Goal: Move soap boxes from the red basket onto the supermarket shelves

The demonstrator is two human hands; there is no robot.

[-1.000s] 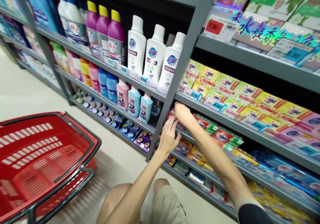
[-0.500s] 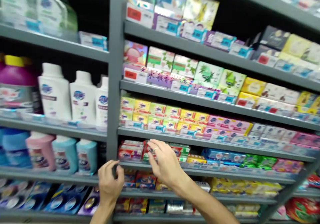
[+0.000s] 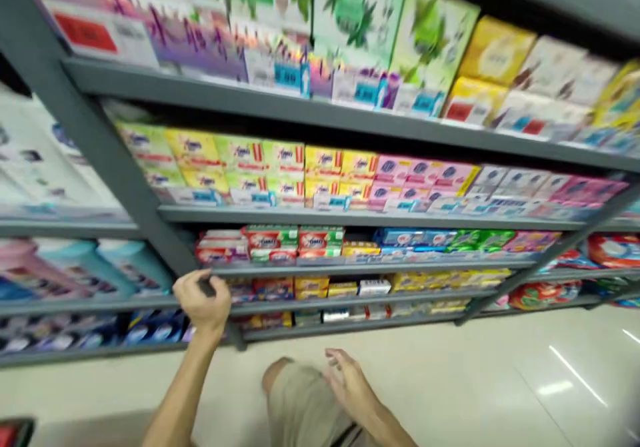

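My left hand (image 3: 203, 307) is raised in front of the shelf upright, its fingers curled around a small black object (image 3: 207, 286) whose kind I cannot make out. Low over the floor, beside my knee in khaki shorts (image 3: 300, 400), my right hand (image 3: 350, 386) has its fingers apart and holds nothing. Ahead of both hands, red and green boxes (image 3: 273, 242) of bar soap stand in a row on a lower shelf. Orange and yellow packs (image 3: 311, 286) sit on the shelf beneath them.
A grey shelf upright (image 3: 145, 187) slants down at the left, with teal bottles (image 3: 133, 260) beyond it. Yellow and pink soap boxes (image 3: 420, 174) fill a middle shelf. Pale glossy floor (image 3: 450, 380) lies below. A dark-edged red object (image 3: 15, 432) shows at the bottom left corner.
My right hand has dropped from the red and green boxes to beside my knee. My left hand still grips the black object. The view has tilted down, bringing in floor and leg.
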